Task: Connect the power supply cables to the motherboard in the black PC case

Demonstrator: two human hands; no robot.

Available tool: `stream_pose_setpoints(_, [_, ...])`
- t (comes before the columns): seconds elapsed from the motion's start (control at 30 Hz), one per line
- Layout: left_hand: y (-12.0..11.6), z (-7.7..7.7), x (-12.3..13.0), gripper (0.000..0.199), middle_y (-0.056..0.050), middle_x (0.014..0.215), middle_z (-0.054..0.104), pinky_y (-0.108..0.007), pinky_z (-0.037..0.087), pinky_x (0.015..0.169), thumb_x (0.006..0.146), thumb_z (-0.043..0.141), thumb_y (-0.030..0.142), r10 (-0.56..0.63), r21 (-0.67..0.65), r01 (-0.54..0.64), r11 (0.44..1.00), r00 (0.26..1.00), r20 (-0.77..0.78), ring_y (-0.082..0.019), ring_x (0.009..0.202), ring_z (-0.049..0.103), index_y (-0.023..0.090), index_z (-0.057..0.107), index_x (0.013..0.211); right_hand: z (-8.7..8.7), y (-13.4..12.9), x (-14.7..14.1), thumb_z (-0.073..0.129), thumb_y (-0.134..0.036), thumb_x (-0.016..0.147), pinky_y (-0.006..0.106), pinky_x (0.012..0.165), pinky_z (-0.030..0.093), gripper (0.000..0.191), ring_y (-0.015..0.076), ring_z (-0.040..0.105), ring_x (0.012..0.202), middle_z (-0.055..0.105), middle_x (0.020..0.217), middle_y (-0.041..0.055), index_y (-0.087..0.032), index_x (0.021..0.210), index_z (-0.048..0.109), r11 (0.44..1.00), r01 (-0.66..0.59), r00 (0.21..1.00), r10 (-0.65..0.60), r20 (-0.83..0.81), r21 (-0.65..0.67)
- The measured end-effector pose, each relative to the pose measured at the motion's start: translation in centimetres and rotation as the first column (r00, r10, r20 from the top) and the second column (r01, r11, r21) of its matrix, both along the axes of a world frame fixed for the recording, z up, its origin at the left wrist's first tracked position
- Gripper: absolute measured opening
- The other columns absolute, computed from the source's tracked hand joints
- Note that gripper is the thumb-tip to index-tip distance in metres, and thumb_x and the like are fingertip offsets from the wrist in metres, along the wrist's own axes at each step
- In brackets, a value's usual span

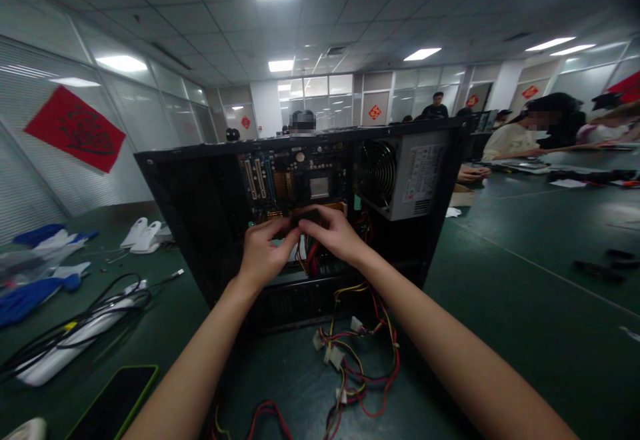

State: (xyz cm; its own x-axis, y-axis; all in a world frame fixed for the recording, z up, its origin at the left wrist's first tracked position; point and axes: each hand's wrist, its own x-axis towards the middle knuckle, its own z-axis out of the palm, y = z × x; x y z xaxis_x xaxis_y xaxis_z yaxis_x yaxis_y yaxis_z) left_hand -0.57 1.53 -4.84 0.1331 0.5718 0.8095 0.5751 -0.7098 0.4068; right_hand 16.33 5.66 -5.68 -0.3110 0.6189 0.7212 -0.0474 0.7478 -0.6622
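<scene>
An open black computer case (pixel 175 213) stands on the table in front of me, its inside facing me. Between my left hand (pixel 267 247) and my right hand (pixel 335 230) is a small dark part (pixel 306 216), pinched by the fingertips of both. Its kind is too dark to make out. Just behind it are the motherboard (pixel 327 160) and its silver processor square (pixel 319 188). The grey power supply (pixel 417 177) with a round fan (pixel 379 170) sits at the case's upper right. Red and black wires (pixel 313 257) hang below my hands.
Loose power cables with white plugs (pixel 336 357) spill onto the green table in front. A phone (pixel 115 403), a white power strip (pixel 80 343) with black cord and blue gloves (pixel 30 300) lie left. Seated people (pixel 515 137) are at the right.
</scene>
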Motion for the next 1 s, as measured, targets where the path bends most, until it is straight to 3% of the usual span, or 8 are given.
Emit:
stream_pose_setpoints(0.17, [0.1, 0.5, -0.3, 0.025, 0.0, 0.068, 0.067, -0.025, 0.041, 0.065, 0.089, 0.064, 0.035, 0.0, -0.079, 0.005, 0.997, 0.998, 0.07, -0.016, 0.065, 0.058, 0.018, 0.069, 0.071, 0.4, 0.5, 0.8, 0.073, -0.039, 0.082, 0.029, 0.068, 0.049, 0.024, 0.0169, 0.063, 0.076, 0.071, 0.083, 0.0016, -0.018, 0.094, 0.072, 0.996, 0.009, 0.996, -0.017, -0.085, -0.087])
stream_pose_setpoints(0.3, [0.3, 0.8, -0.5, 0.029, 0.001, 0.066, 0.064, -0.024, 0.04, 0.065, 0.091, 0.062, 0.036, 0.012, -0.123, 0.006, 0.992, 0.989, 0.145, -0.015, 0.066, 0.057, 0.017, 0.068, 0.07, 1.2, 0.8, 2.7, 0.073, -0.04, 0.083, 0.024, 0.047, 0.04, 0.026, 0.012, 0.056, 0.057, 0.07, 0.077, 0.0011, -0.017, 0.095, 0.072, 0.972, -0.085, 0.994, 0.098, 0.052, -0.218])
stream_pose_setpoints(0.37, [0.5, 0.7, -0.5, 0.027, 0.0, 0.07, 0.068, -0.024, 0.041, 0.065, 0.091, 0.063, 0.036, -0.016, -0.149, 0.037, 0.988, 0.99, 0.139, -0.016, 0.067, 0.059, 0.017, 0.071, 0.074, 1.9, 0.6, 3.6, 0.072, -0.039, 0.084, 0.024, 0.049, 0.043, 0.027, 0.0132, 0.06, 0.06, 0.072, 0.081, 0.0022, -0.017, 0.099, 0.073, 0.973, -0.112, 0.979, 0.143, 0.145, -0.202])
stream_pose_setpoints(0.43, [0.7, 0.5, -0.3, 0.023, -0.001, 0.074, 0.071, -0.025, 0.042, 0.066, 0.089, 0.066, 0.035, -0.057, -0.158, 0.071, 0.985, 0.994, 0.091, -0.017, 0.07, 0.062, 0.016, 0.074, 0.079, 2.6, 0.2, 4.1, 0.072, -0.034, 0.085, 0.028, 0.063, 0.052, 0.026, 0.0173, 0.068, 0.074, 0.076, 0.092, 0.0038, -0.018, 0.105, 0.074, 0.99, -0.101, 0.962, 0.123, 0.244, -0.103])
stream_pose_setpoints(0.53, [1.2, 0.1, -0.2, 0.019, -0.003, 0.079, 0.074, -0.026, 0.045, 0.07, 0.087, 0.069, 0.032, -0.107, -0.124, 0.11, 0.986, 0.994, 0.03, -0.018, 0.076, 0.065, 0.017, 0.077, 0.081, 3.0, -0.2, 4.2, 0.072, -0.028, 0.087, 0.035, 0.086, 0.054, 0.027, 0.0225, 0.071, 0.097, 0.077, 0.108, 0.0051, -0.019, 0.113, 0.074, 0.991, -0.004, 0.928, -0.047, 0.369, 0.137])
stream_pose_setpoints(0.7, [1.5, -0.2, -0.6, 0.015, -0.004, 0.087, 0.075, -0.026, 0.048, 0.071, 0.088, 0.069, 0.028, -0.144, -0.067, 0.147, 0.987, 0.989, 0.045, -0.018, 0.08, 0.067, 0.018, 0.08, 0.092, 1.5, 0.8, 3.3, 0.066, -0.025, 0.094, 0.035, 0.095, 0.054, 0.028, 0.0235, 0.07, 0.111, 0.074, 0.119, 0.0064, -0.021, 0.121, 0.071, 0.853, 0.1, 0.904, -0.293, 0.311, 0.512])
stream_pose_setpoints(0.8, [1.5, -0.2, -0.8, 0.017, -0.005, 0.093, 0.076, -0.026, 0.05, 0.074, 0.088, 0.07, 0.025, -0.168, -0.014, 0.169, 0.986, 0.984, 0.054, -0.018, 0.084, 0.068, 0.019, 0.08, 0.1, 0.3, 1.5, 2.8, 0.064, -0.026, 0.096, 0.035, 0.096, 0.055, 0.028, 0.0237, 0.071, 0.111, 0.075, 0.118, 0.0073, -0.02, 0.122, 0.071, 0.782, 0.148, 0.911, -0.347, 0.225, 0.606])
stream_pose_setpoints(1.0, [1.7, -0.4, -0.8, 0.018, -0.005, 0.097, 0.075, -0.026, 0.052, 0.077, 0.086, 0.071, 0.02, -0.213, 0.035, 0.21, 0.977, 0.973, 0.091, -0.017, 0.088, 0.069, 0.02, 0.08, 0.102, -0.5, 1.6, 2.5, 0.065, -0.03, 0.096, 0.036, 0.092, 0.059, 0.026, 0.0242, 0.074, 0.103, 0.077, 0.112, 0.0062, -0.022, 0.119, 0.072, 0.72, 0.231, 0.873, -0.45, 0.186, 0.655])
